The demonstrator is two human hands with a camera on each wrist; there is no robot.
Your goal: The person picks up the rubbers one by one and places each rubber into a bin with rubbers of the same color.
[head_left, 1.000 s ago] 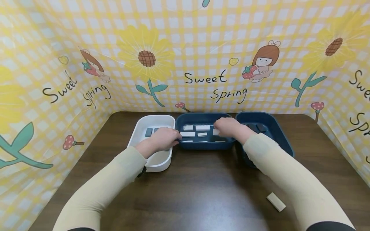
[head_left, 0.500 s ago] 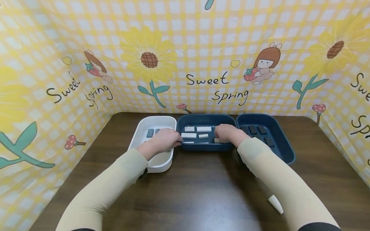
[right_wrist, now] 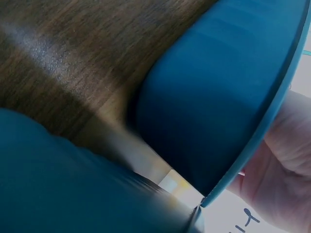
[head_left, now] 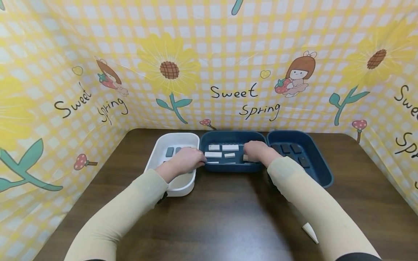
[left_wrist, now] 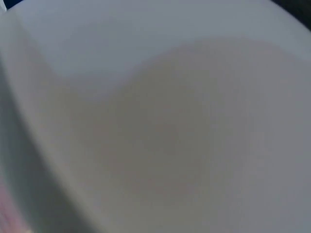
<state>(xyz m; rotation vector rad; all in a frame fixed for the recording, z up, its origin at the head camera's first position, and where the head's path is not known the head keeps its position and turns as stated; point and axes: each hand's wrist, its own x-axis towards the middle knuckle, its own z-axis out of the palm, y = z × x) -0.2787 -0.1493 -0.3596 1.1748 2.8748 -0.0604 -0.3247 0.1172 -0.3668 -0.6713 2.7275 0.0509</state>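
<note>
My left hand (head_left: 187, 159) reaches across the white tray (head_left: 163, 139), its bent fingers at the left end rim of the middle blue tray (head_left: 233, 168). Inside that tray lie several flat white rectangular blocks (head_left: 230, 147) in rows. Down in its right part, my right hand (head_left: 258, 151) has its fingertips on one pale block (head_left: 245, 158); the hand covers part of it. Beyond the tray wall in the right wrist view, the palm (right_wrist: 286, 160) shows, but its fingertips are hidden. The left wrist view is blurred, mostly pale tray surface (left_wrist: 160, 121).
Grey-blue blocks (head_left: 169, 152) lie in the white tray. Several dark blocks (head_left: 295, 148) lie in the right blue tray (head_left: 321, 165). One loose white block (head_left: 309, 232) is on the brown table (head_left: 222, 214), partly behind my right forearm. Patterned cloth (head_left: 228, 72) walls the back and sides.
My right hand has lowered toward the front right of the middle tray with the pale block. My left hand stays at the rim. The forearm now covers more of the loose block.
</note>
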